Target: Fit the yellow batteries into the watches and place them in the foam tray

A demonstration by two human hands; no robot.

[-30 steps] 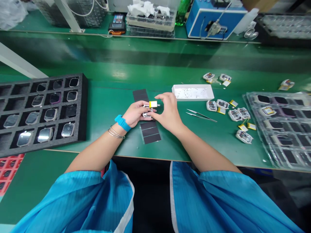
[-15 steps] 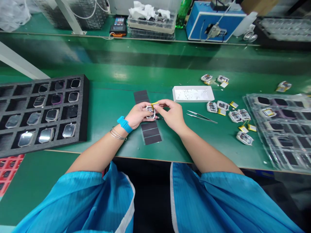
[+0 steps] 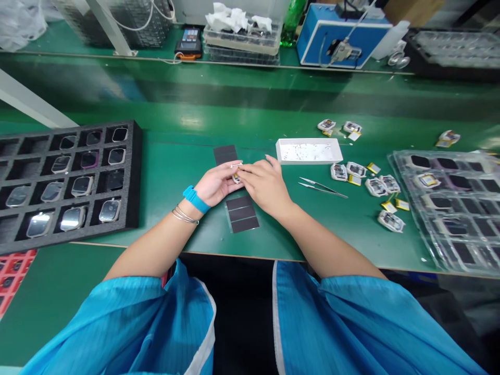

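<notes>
My left hand (image 3: 214, 183) is closed around a small silver watch case (image 3: 236, 177) held just above the green bench. My right hand (image 3: 265, 183) covers the case from the right, its fingers pressed together on top of it. The little yellow battery is hidden under those fingers. Beneath both hands lies a sheet of dark adhesive strips (image 3: 241, 213), with another dark sheet (image 3: 225, 154) just behind them.
A black foam tray (image 3: 133, 172) of watch cases sits at the left. A white parts tray (image 3: 308, 150), tweezers (image 3: 322, 187) and loose cases with yellow batteries (image 3: 375, 183) lie at the right, beside clear blister trays (image 3: 449, 208). A blue machine (image 3: 339, 36) stands beyond.
The yellow battery was held up above the case by my right hand; that hand has since come down onto the case, and the battery no longer shows.
</notes>
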